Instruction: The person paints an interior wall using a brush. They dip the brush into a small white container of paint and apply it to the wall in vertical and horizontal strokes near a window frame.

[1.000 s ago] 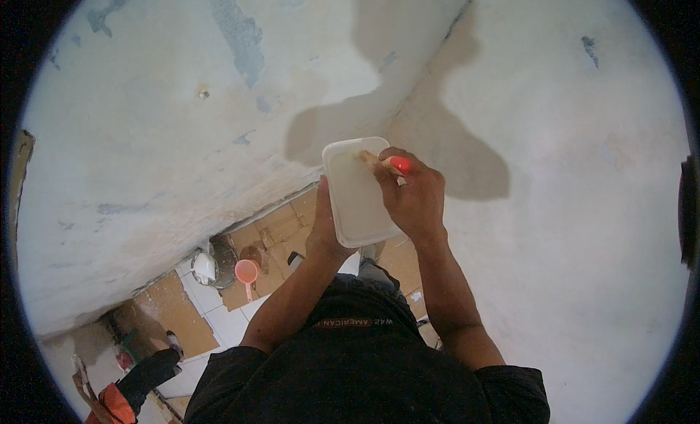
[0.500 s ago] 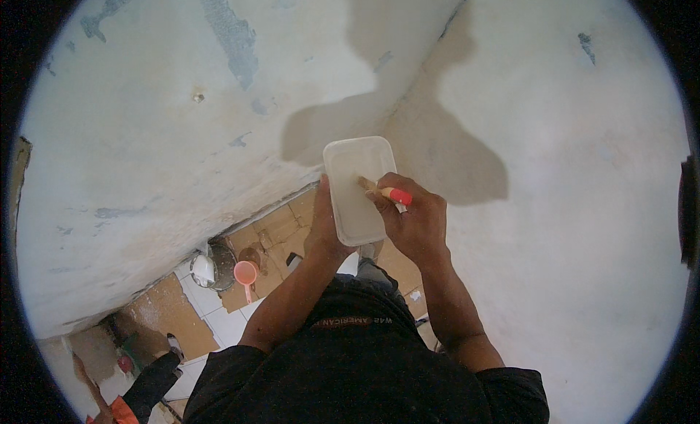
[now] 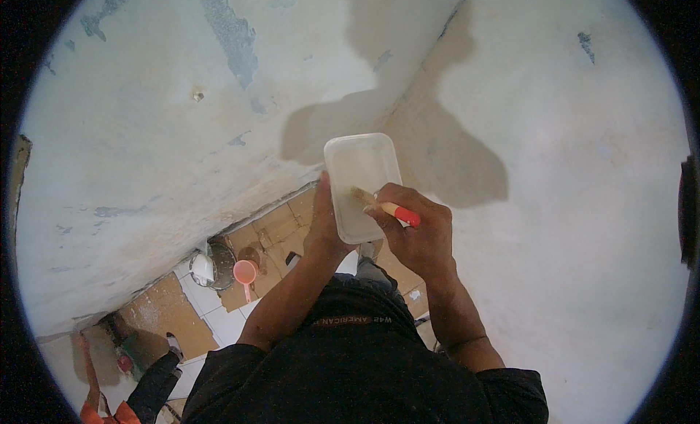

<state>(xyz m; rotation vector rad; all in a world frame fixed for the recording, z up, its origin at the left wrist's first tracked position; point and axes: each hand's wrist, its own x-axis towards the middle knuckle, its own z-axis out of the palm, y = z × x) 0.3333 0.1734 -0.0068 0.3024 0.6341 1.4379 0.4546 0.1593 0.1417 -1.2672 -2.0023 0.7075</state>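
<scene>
A white rectangular plastic tub [image 3: 359,153] with rounded corners is held in front of me, close to the corner of two walls. My left hand [image 3: 326,223] is closed around its left side and lower end, thumb along the rim. Over the tub's right edge, my right hand [image 3: 417,231] pinches a paintbrush [image 3: 394,210] by its wooden, red-ended handle. The brush's bristles point down into the tub, against a pale, whitish liquid or coating inside. Some of the right hand's fingertips are hidden behind the handle.
Whitish walls [image 3: 146,132] with flaked grey patches meet ahead. Below left stand a dark bucket [image 3: 221,267] with something white in it and a pink dipper [image 3: 246,271]. Cardboard [image 3: 171,314] covers parts of the white tiles. Another person's arm [image 3: 90,366] reaches to the wall at lower left.
My right hand has shifted slightly right and toward me, drawing the brush down along the tub. The tub has tilted a little. The other person's arm has moved higher along the wall.
</scene>
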